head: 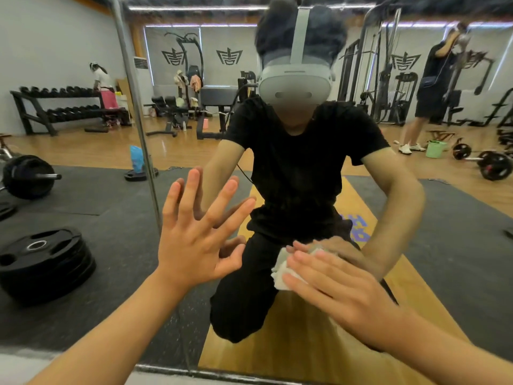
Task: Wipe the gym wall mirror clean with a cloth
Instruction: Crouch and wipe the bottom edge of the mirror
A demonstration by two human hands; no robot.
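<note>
The wall mirror [444,245] fills almost the whole head view, and I see my own kneeling reflection in it. My left hand [194,240] lies flat on the glass with its fingers spread wide, holding nothing. Lower and to the right, my right hand [341,287] presses a crumpled white cloth [283,273] against the mirror with straight fingers. Most of the cloth is hidden under that hand; only its left part shows.
A vertical seam [138,129] divides the mirror panels left of my hands. The mirror's bottom edge [222,375] runs just above a pale ledge. Reflected behind me are weight plates [44,262], a barbell, dumbbell racks, machines and two other people.
</note>
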